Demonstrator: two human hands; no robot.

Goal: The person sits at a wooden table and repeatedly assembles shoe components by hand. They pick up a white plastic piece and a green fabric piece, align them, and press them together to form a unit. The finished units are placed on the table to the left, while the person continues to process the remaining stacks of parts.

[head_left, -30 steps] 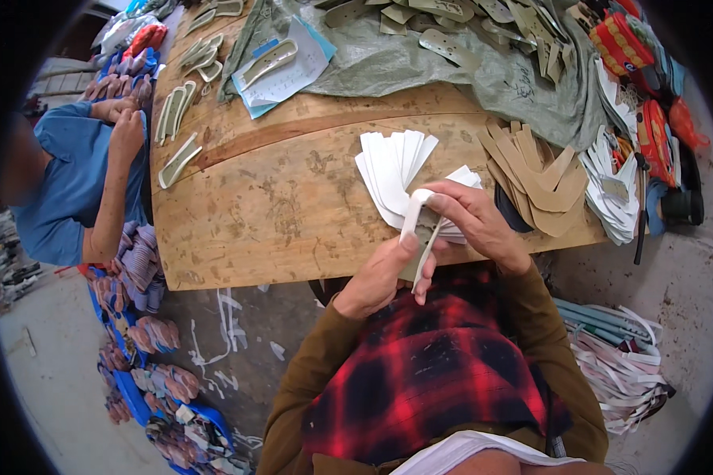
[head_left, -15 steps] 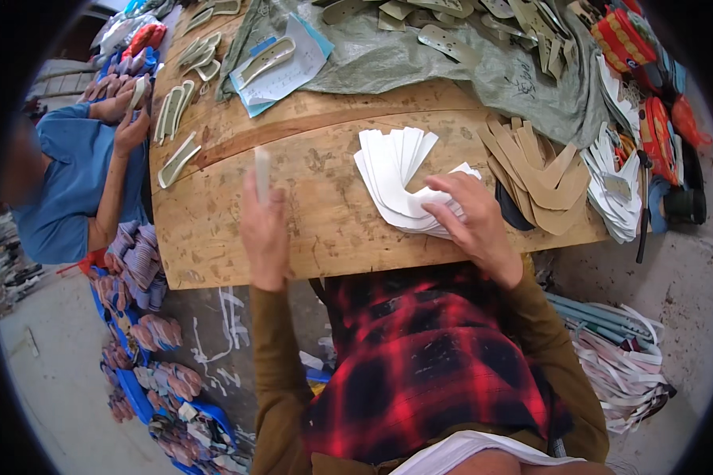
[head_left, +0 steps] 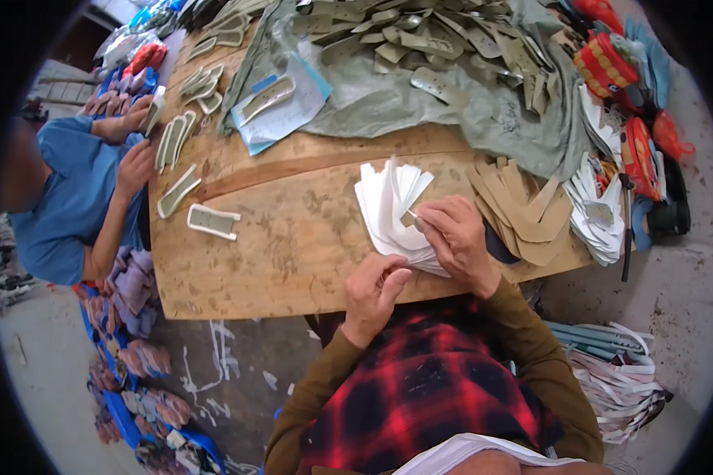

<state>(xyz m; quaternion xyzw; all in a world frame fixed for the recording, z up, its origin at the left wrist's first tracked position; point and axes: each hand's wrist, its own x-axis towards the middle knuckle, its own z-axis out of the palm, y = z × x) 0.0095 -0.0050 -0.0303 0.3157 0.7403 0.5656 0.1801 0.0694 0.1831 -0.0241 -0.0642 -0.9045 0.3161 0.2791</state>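
Observation:
A stack of white V-shaped cut-out pieces (head_left: 372,210) lies fanned on the wooden table in front of me. My left hand (head_left: 376,294) is closed, thumb against curled fingers, pinching the near edge of a white piece at the bend. My right hand (head_left: 458,244) pinches another part of that piece beside its inner curve, and its arm seems lifted off the stack. To the left rests a grey-green plate with a white border (head_left: 212,222), apart from both hands.
Brown V-shaped pieces (head_left: 523,214) lie right of the white stack. Many grey-green plates (head_left: 444,43) are heaped on a green sheet (head_left: 356,103) at the back. Papers (head_left: 281,119) lie back left. A person in a blue shirt (head_left: 71,190) holds a bordered plate at the table's left edge.
My left hand has let go of a pale piece, now lying at the left, and come back to the white stack. My right hand now pinches a white piece. The view has shifted slightly.

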